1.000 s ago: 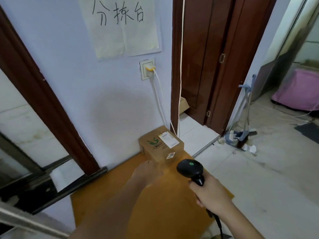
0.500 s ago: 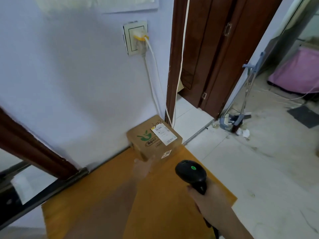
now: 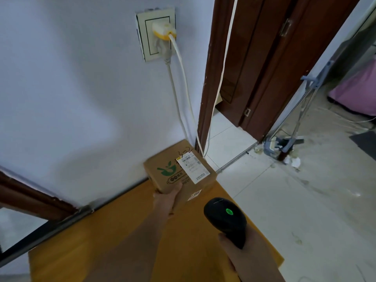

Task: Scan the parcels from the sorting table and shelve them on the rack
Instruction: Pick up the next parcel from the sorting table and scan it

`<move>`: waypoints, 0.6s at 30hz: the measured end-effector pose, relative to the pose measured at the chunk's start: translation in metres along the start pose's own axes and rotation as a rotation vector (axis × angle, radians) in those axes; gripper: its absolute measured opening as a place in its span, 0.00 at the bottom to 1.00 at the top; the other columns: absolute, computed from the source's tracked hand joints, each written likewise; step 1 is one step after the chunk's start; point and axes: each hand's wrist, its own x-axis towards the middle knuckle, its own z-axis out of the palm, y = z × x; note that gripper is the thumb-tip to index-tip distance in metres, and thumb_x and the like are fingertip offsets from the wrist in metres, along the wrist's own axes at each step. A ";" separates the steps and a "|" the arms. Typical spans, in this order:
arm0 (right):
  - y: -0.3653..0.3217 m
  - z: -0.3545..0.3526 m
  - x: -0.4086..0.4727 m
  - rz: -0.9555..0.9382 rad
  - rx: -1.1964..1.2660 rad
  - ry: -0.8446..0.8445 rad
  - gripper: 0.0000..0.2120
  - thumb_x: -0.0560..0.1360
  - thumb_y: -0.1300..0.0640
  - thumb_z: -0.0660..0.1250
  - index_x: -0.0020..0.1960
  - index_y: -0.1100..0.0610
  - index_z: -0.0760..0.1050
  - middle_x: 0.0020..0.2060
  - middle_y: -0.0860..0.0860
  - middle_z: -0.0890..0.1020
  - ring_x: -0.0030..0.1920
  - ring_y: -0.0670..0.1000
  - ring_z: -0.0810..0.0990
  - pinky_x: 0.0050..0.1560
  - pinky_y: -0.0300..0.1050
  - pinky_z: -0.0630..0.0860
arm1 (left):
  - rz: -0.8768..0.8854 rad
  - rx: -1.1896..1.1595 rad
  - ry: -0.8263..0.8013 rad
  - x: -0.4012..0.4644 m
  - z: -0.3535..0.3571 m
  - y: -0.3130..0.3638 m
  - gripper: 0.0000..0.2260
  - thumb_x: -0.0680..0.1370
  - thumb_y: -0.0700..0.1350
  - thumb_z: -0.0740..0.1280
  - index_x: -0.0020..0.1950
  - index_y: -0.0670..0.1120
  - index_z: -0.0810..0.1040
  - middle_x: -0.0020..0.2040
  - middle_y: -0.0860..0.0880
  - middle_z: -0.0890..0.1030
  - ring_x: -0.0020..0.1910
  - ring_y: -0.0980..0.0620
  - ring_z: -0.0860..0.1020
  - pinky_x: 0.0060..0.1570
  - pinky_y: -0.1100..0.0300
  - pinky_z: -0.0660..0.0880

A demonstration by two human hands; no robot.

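Parcel: a small brown cardboard box (image 3: 179,171) with a green logo and a white shipping label (image 3: 193,166) on top, sitting at the far right corner of the orange bench (image 3: 122,241), close against the wall.
Handling: judged light, since it is small enough for one hand to span its width; the card looks stiff and square-edged, not slippery, with no sign of crushing.
Where to hold: across the near edge and sides, thumb on top and fingers under or round the front face — clear of the label, so the barcode stays open to the scanner.
Left grip: the left hand (image 3: 166,198) is at the box's near left corner, touching it; whether the fingers have closed round the corner I cannot tell, as the box hides them.
Right grip: the right hand (image 3: 244,253) is clenched round the handle of the black barcode scanner (image 3: 225,218), its green light lit, head aimed toward the box from the near side.
Change: half a second ago the left hand was a blur just short of the box — now it is against the near corner. The view has closed in and dipped, so the box and wall socket (image 3: 156,33) sit larger.
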 end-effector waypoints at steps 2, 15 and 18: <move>0.000 -0.002 0.006 0.002 0.017 -0.009 0.09 0.72 0.49 0.72 0.49 0.41 0.75 0.28 0.49 0.81 0.32 0.49 0.80 0.42 0.43 0.78 | -0.024 0.015 0.001 0.004 -0.001 0.000 0.49 0.69 0.64 0.80 0.81 0.48 0.60 0.73 0.43 0.74 0.59 0.42 0.77 0.48 0.41 0.85; -0.008 -0.008 0.038 -0.037 0.038 -0.016 0.06 0.77 0.58 0.69 0.42 0.54 0.74 0.26 0.52 0.79 0.26 0.47 0.77 0.31 0.36 0.72 | 0.187 0.168 -0.006 -0.005 -0.010 -0.066 0.61 0.59 0.70 0.82 0.84 0.61 0.52 0.70 0.51 0.78 0.58 0.48 0.81 0.55 0.46 0.85; -0.006 -0.005 0.041 -0.031 0.017 -0.012 0.07 0.77 0.59 0.69 0.41 0.55 0.74 0.27 0.55 0.80 0.26 0.48 0.77 0.30 0.37 0.74 | 0.241 0.167 -0.012 -0.003 -0.008 -0.083 0.62 0.54 0.73 0.82 0.82 0.65 0.54 0.68 0.54 0.79 0.60 0.51 0.82 0.54 0.48 0.86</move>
